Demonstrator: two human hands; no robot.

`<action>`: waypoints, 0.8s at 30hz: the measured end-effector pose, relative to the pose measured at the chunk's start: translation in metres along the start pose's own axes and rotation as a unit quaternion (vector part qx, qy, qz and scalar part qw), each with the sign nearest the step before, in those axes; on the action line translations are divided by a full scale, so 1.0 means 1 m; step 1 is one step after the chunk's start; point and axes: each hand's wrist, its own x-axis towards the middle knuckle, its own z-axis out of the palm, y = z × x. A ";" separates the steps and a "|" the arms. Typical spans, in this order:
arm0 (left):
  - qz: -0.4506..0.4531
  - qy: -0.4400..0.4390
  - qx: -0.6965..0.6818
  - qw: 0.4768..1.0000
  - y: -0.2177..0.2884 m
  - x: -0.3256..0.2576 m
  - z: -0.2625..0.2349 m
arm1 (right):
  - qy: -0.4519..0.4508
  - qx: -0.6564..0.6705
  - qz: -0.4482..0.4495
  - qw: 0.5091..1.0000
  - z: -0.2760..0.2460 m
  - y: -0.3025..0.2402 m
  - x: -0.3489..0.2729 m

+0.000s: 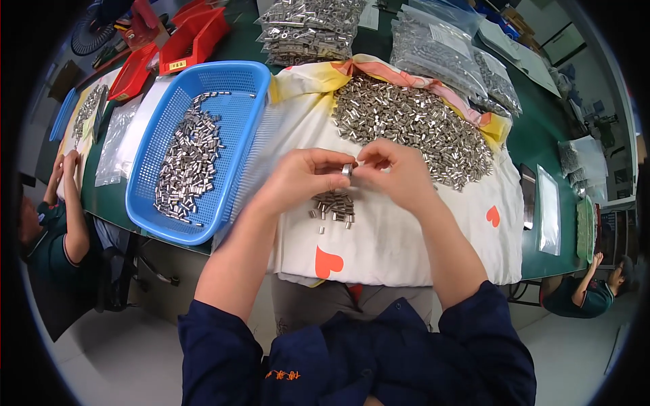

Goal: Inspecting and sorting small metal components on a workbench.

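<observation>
While the left hand pinches a metal sleeve above the white cloth, the right hand curls beside it, its hold unclear; the batch in the blue basket by the cloth's left edge seems done, the far-edge heap left.

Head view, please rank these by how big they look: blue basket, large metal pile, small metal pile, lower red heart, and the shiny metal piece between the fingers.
1. Blue basket
2. Large metal pile
3. Small metal pile and lower red heart: too alike to rank
4. Shiny metal piece
</observation>
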 end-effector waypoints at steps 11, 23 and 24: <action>0.004 -0.047 0.028 0.998 -0.002 0.001 0.004 | 0.117 -0.339 -0.113 0.927 0.016 0.030 0.015; 0.029 0.023 -0.061 0.997 -0.001 0.004 -0.003 | 0.037 0.051 -0.049 0.997 0.012 0.000 -0.001; 0.027 0.021 -0.061 0.998 -0.001 0.004 -0.003 | 0.037 0.051 -0.049 0.997 0.013 -0.001 -0.002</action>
